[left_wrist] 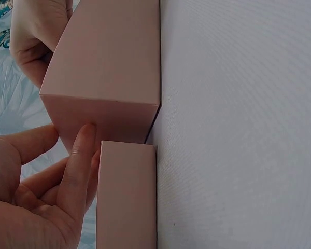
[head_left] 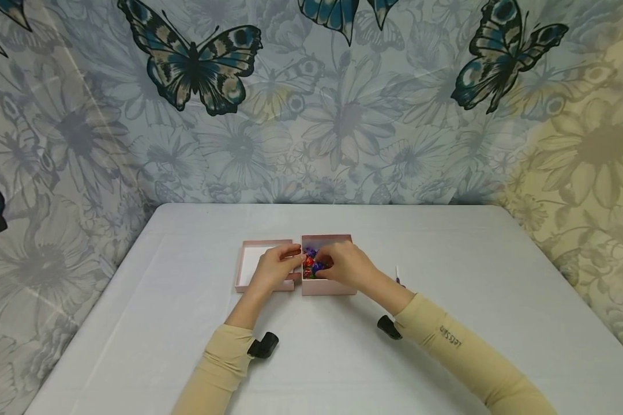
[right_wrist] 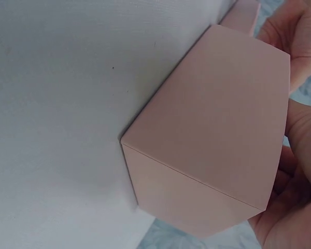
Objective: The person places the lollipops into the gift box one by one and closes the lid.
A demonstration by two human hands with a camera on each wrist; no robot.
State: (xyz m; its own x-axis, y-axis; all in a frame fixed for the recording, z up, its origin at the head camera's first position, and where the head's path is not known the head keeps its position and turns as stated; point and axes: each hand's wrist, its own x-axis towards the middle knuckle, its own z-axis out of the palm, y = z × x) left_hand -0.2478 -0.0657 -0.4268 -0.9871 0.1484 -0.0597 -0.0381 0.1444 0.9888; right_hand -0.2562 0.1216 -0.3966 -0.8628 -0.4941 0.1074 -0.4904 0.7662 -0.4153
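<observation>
A pink open box point(head_left: 328, 288) holds several small shiny red, blue and purple pieces point(head_left: 308, 262) that look like wrapped candies. My right hand point(head_left: 345, 264) reaches in over the box's right side, thumb and fingertips about a blue piece. In the right wrist view, the box wall point(right_wrist: 212, 114) hides those fingertips. My left hand point(head_left: 276, 266) is at the box's left side, and in the left wrist view an extended finger point(left_wrist: 79, 161) touches the box's side wall. Beneath that hand lies a shallow pink lid point(head_left: 240, 265), inside up and white within, close beside the box.
Box and lid stand on a white-covered table point(head_left: 187, 242) that ends at a butterfly-patterned backdrop point(head_left: 342, 115). A small thin object point(head_left: 397, 275) shows partly behind my right wrist. Black wrist cameras point(head_left: 263, 346) sit under both forearms.
</observation>
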